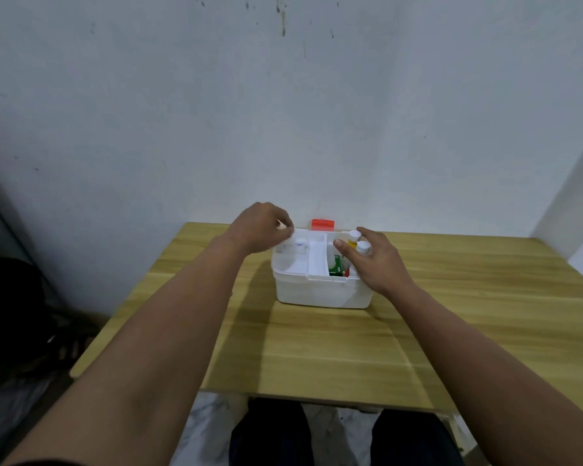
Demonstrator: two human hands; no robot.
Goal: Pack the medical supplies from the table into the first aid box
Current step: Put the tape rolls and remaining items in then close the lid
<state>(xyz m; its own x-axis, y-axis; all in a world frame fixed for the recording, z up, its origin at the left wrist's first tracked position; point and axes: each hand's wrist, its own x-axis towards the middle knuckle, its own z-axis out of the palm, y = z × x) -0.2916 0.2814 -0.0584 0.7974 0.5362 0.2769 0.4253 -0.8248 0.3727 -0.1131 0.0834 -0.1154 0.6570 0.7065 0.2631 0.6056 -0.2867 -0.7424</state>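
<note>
The white box sits open on the table, near the wall. The left hand curls over its left rim; whether it grips anything I cannot tell. The right hand spreads loose beside two capped bottles standing inside.

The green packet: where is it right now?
In the head view, the green packet stands inside the first aid box, right of its white tray, beside the right hand.
</note>
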